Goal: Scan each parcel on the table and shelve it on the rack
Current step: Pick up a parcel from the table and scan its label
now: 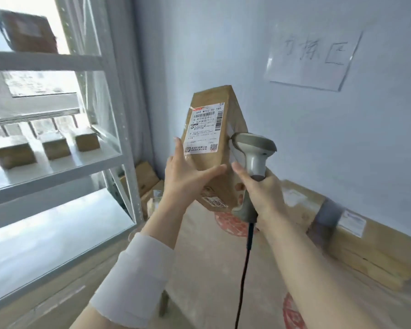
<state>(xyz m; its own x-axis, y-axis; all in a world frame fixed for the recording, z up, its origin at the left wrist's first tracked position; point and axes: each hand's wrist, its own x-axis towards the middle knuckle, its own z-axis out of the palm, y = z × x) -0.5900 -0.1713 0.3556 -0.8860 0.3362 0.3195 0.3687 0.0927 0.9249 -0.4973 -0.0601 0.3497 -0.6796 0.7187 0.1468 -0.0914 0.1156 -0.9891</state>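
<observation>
Counts, relative to the rack (128, 150) – 3 small boxes (55, 146) on its middle shelf, 1 box (27, 32) on top. Right of it – 1 parcel (214, 148), 1 scanner (255, 150), 1 wall sign (313, 60).

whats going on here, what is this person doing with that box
A person looks to be scanning a parcel. The left hand holds it upright, label toward the camera, while the right hand grips a corded scanner, its head beside the parcel. Three small boxes sit on the rack; more parcels lie by the wall.
</observation>
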